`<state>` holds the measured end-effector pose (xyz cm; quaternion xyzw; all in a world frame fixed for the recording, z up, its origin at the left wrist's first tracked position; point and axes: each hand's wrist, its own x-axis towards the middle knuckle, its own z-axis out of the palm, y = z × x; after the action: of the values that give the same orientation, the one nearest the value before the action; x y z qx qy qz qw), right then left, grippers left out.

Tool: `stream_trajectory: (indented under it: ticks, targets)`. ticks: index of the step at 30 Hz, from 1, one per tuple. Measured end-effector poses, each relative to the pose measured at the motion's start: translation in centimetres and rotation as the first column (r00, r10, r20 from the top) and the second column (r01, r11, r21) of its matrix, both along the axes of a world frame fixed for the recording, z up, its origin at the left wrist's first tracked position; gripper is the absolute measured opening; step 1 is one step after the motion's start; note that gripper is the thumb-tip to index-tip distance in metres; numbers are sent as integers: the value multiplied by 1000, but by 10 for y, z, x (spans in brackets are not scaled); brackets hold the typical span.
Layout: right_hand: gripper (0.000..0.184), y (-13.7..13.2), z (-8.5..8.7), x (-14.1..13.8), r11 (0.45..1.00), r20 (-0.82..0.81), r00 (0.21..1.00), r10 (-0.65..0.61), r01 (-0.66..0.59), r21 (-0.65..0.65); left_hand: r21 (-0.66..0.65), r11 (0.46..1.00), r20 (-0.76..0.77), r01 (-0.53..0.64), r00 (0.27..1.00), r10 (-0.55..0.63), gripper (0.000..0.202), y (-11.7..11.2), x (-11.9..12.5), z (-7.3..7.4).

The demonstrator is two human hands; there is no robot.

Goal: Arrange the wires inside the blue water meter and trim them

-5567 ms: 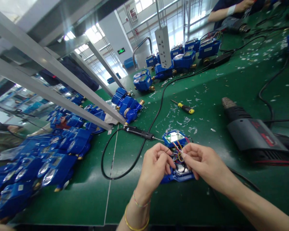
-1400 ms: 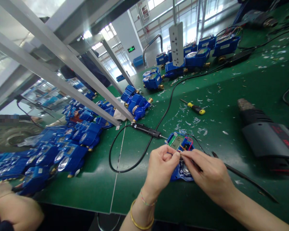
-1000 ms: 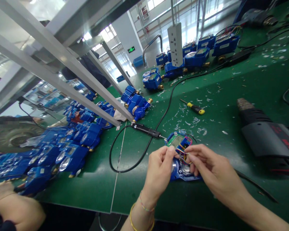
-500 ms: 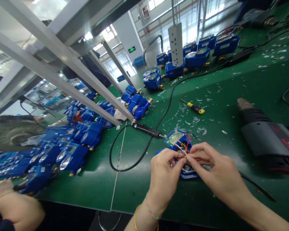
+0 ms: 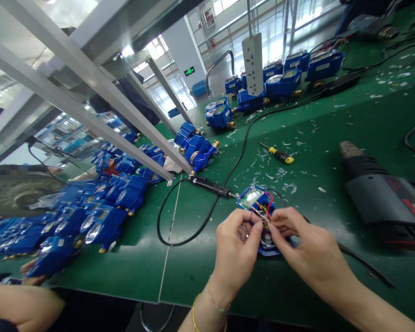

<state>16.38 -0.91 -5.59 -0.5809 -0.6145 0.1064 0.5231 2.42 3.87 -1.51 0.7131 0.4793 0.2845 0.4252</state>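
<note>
One opened blue meter (image 5: 269, 250) lay on the green table (image 5: 193, 272), long axis running forward, circuit board (image 5: 251, 197) just beyond left hand (image 5: 238, 246) and right hand (image 5: 304, 242), equally near, both pinched closed on coloured wires (image 5: 263, 213).

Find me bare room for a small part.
Bare bench lies between the left-side blue meters, cord loop and left hand. Between the yellow screwdriver and heat gun, it's bare except scraps. Crowded: among those meters, and around the open meter.

Obstacle right of hands (image 5: 309, 244): heat gun (image 5: 383, 198)
</note>
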Motion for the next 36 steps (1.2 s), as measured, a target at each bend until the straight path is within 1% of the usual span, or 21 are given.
stream_trajectory:
  ticks: [2,3,6,8,10,12,16,18,22,27,29,36]
  targets:
    - [8,1,1,0,1000,-19,1000,-5,5,-2,-88,996,-3,-1,1000,1,11,0,-1,1]
    - [7,1,2,1,1000,-29,1000,-8,8,-1,-104,995,-13,1,1000,-3,12,0,0,1]
    - [6,2,5,3,1000,-29,1000,-8,8,5,-61,998,-42,21,999,-24,9,0,0,0]
    - [6,2,6,4,1000,-25,1000,11,-11,13,-29,999,-31,34,999,-35,11,1,0,0]
    - [6,2,4,5,999,-20,999,32,-32,23,-25,999,-29,39,999,-40,14,1,0,0]
    - [5,3,1,5,999,4,999,38,-38,30,-51,998,-29,44,999,-46,15,2,-1,0]
    - [9,4,-4,3,999,67,997,41,-42,17,-155,986,10,68,998,-67,15,3,-2,0]
    - [8,4,-4,1,999,86,996,37,-38,14,-160,984,3,83,996,-84,17,4,-2,-1]
    - [9,5,-2,1,1000,123,992,-14,12,14,-105,994,-18,33,999,-35,20,6,-5,-3]
    - [12,6,-2,1,999,141,989,-46,47,-5,-167,986,38,20,999,-14,19,6,-9,-6]
    - [12,6,-3,0,997,166,983,-79,81,-6,-181,983,53,1,999,9,19,5,-10,-7]
    - [14,6,-2,1,976,272,941,-200,217,-34,-147,988,22,-47,998,51,21,5,-11,-11]
